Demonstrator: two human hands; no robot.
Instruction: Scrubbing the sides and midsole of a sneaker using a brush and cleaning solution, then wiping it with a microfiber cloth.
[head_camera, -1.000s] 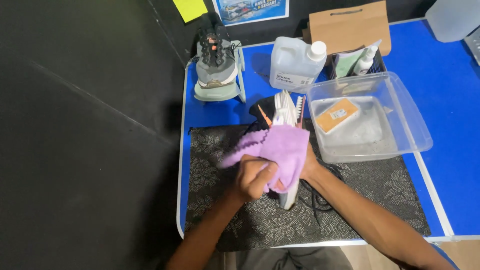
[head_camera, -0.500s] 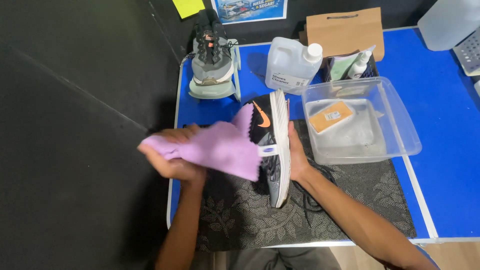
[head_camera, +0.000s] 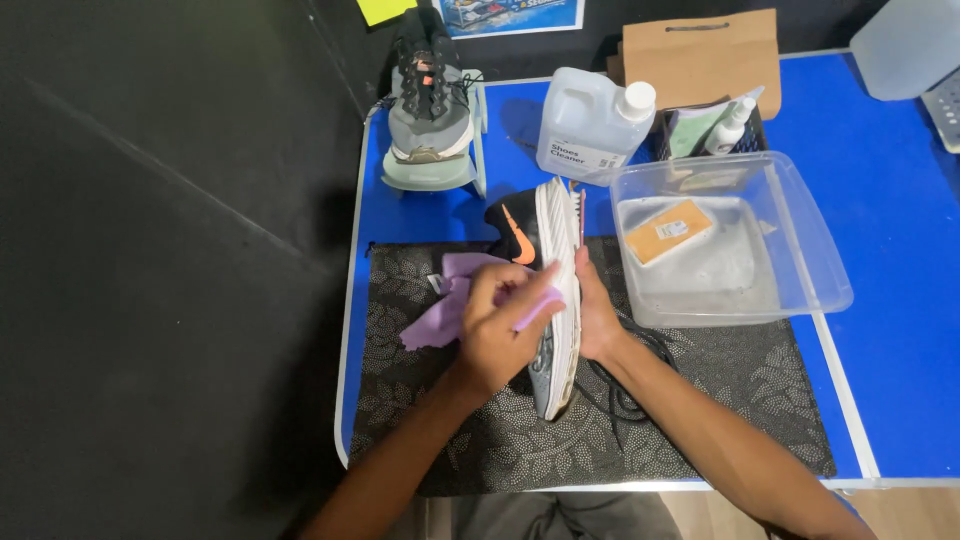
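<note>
Far left on the blue table (head_camera: 900, 250), a grey sneaker (head_camera: 430, 110) sits on a pale stand (head_camera: 432, 172), toe toward me. Below it, a patterned dark mat (head_camera: 700, 420). I see my left hand (head_camera: 500, 325) curled around a purple cloth (head_camera: 445, 305), fingers pressed against the side of the black sneaker (head_camera: 545, 290); the cloth's loose end trails left onto the mat. The sneaker is tipped on its side over the mat, white sole edge up. Its long axis runs near-far; I can't tell which end is the toe. My right hand (head_camera: 598, 320) grips the sneaker from the far side, fingers wrapped, mostly hidden behind the sole. Behind: a translucent cleaner jug (head_camera: 590, 125) with a white cap. Right of the sneaker, a clear plastic tub (head_camera: 800, 250) holds an orange sponge (head_camera: 668, 230). Behind that, a brown paper bag (head_camera: 705, 55).
</note>
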